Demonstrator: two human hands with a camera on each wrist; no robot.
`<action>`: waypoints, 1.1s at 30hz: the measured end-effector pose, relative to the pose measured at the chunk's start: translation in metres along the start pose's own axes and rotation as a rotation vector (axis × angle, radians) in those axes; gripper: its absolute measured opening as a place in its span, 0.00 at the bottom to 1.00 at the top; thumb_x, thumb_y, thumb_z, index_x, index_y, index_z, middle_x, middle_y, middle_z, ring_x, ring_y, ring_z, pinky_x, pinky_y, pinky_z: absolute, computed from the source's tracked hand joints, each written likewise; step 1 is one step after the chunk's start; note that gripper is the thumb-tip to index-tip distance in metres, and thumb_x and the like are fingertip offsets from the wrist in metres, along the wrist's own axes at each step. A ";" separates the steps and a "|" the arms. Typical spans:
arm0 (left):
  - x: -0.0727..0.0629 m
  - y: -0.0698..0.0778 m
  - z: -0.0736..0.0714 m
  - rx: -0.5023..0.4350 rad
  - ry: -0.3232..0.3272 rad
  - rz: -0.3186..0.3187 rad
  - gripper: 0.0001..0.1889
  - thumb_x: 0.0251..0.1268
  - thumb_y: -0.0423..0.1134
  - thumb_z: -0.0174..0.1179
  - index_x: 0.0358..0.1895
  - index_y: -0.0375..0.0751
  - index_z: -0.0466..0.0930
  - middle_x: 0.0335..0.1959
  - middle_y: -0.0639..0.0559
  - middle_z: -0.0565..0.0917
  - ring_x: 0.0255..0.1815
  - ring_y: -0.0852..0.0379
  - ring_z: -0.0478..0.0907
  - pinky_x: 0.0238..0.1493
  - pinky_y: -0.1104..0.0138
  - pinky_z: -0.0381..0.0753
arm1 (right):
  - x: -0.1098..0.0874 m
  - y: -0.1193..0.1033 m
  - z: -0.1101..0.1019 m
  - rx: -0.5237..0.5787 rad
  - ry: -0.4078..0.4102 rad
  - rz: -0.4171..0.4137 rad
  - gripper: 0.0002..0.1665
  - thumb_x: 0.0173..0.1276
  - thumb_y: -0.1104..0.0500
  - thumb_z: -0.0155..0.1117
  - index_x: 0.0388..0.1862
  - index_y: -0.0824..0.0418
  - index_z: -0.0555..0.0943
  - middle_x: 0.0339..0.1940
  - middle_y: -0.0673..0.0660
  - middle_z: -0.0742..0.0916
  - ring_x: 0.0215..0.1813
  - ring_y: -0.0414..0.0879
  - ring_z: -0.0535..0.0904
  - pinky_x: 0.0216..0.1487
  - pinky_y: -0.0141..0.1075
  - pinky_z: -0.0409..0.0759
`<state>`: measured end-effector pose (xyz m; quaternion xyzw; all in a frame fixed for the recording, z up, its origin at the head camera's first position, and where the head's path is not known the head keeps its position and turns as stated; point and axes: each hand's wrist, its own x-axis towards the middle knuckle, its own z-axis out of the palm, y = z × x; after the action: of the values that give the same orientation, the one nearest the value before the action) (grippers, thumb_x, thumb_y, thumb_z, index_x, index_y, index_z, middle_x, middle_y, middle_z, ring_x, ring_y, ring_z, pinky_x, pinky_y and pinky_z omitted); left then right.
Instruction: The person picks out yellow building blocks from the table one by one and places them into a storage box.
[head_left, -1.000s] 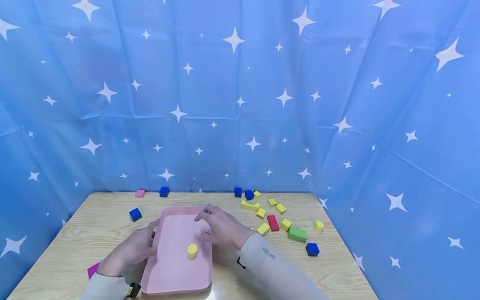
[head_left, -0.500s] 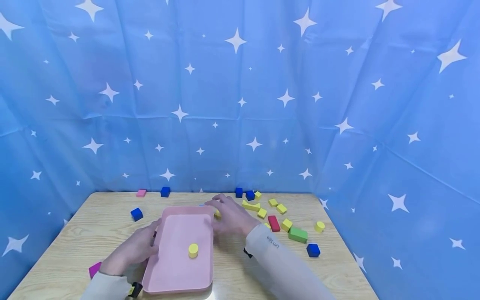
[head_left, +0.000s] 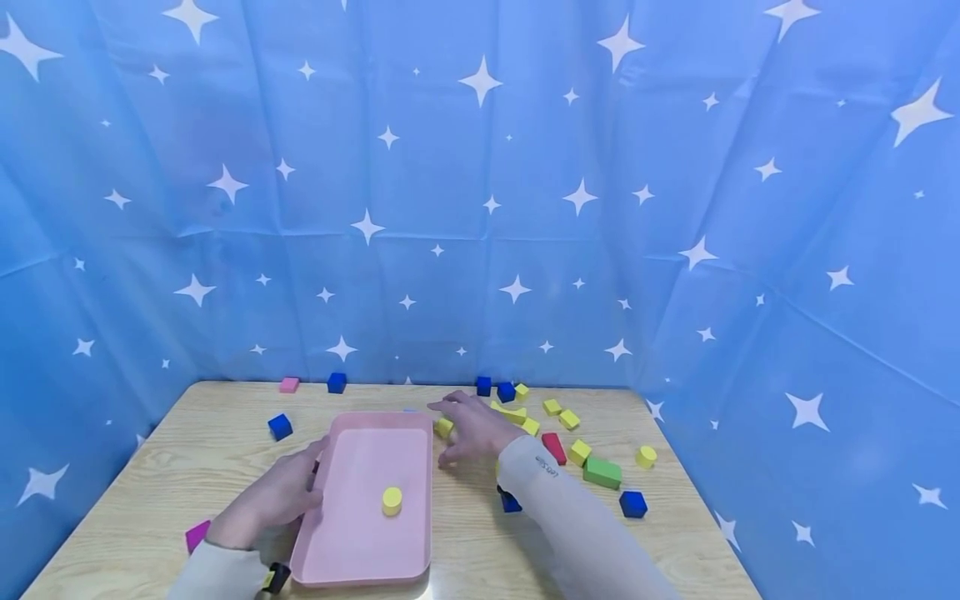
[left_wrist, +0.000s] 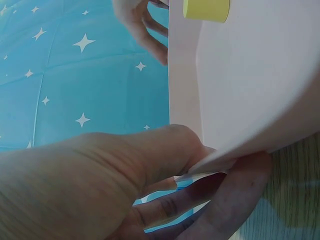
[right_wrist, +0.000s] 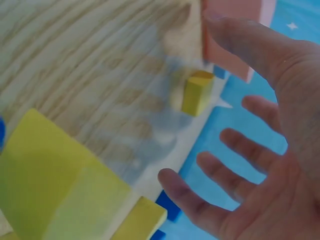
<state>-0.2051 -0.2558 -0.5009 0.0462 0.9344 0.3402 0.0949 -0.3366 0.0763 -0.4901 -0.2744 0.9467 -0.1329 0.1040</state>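
Observation:
My left hand (head_left: pixel 273 498) grips the left rim of a pink tray (head_left: pixel 360 554), thumb over the edge and fingers outside, as the left wrist view shows. A yellow cylinder block (head_left: pixel 392 502) stands in the tray. Just past the tray's right rim hovers my right hand (head_left: pixel 478 429), fingers spread and holding nothing. A small yellow block (head_left: pixel 444 428) lies beside its fingertips; the right wrist view has this block (right_wrist: pixel 196 95) on the table, apart from the open fingers. Behind the right hand, a yellow arched block (head_left: pixel 512 414) is partly hidden.
Several yellow blocks, a red block (head_left: pixel 553 448), a green block (head_left: pixel 602 472) and a blue cube (head_left: pixel 633 504) lie to the right. Another blue cube (head_left: pixel 512 502) peeks from under my right forearm. Left of the tray are a blue cube (head_left: pixel 281 427) and a magenta block (head_left: pixel 197 535).
My right hand has moved right, from over the tray to beyond its right rim, uncovering the small yellow block there. My left hand keeps its grip on the tray.

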 end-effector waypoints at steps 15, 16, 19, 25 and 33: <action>0.000 -0.001 0.000 -0.007 0.002 -0.007 0.50 0.68 0.22 0.71 0.91 0.21 0.55 0.73 0.24 0.86 0.63 0.40 0.92 0.57 0.48 0.99 | 0.018 0.011 0.012 0.028 -0.034 -0.022 0.44 0.74 0.41 0.86 0.86 0.39 0.82 0.86 0.51 0.83 0.86 0.53 0.79 0.86 0.56 0.83; 0.001 -0.001 0.000 -0.006 0.002 -0.009 0.50 0.68 0.22 0.71 0.91 0.21 0.55 0.73 0.24 0.86 0.63 0.40 0.92 0.57 0.48 0.99 | 0.019 0.012 0.013 0.026 -0.031 -0.030 0.41 0.75 0.42 0.86 0.85 0.40 0.83 0.84 0.51 0.85 0.83 0.52 0.81 0.85 0.54 0.85; 0.001 0.000 0.001 -0.008 0.001 -0.012 0.50 0.68 0.22 0.70 0.91 0.21 0.56 0.72 0.24 0.86 0.63 0.40 0.92 0.56 0.49 1.00 | 0.020 0.015 0.013 0.026 -0.019 -0.062 0.34 0.77 0.47 0.84 0.80 0.45 0.88 0.75 0.51 0.90 0.75 0.49 0.86 0.79 0.48 0.90; 0.001 -0.001 0.000 0.006 0.010 0.002 0.49 0.67 0.21 0.70 0.90 0.18 0.56 0.69 0.25 0.88 0.59 0.43 0.92 0.51 0.54 0.99 | 0.020 0.019 0.013 0.059 0.005 -0.114 0.21 0.81 0.59 0.79 0.70 0.48 0.94 0.68 0.50 0.96 0.69 0.45 0.90 0.67 0.39 0.92; 0.001 -0.002 0.001 0.009 0.011 0.005 0.49 0.67 0.21 0.71 0.90 0.18 0.56 0.68 0.25 0.89 0.58 0.44 0.92 0.51 0.54 1.00 | 0.018 0.021 0.013 0.063 0.008 -0.109 0.19 0.81 0.62 0.78 0.67 0.49 0.96 0.66 0.51 0.97 0.69 0.47 0.91 0.65 0.36 0.93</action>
<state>-0.2055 -0.2565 -0.5030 0.0471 0.9364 0.3364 0.0886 -0.3584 0.0808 -0.5113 -0.3217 0.9261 -0.1690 0.1016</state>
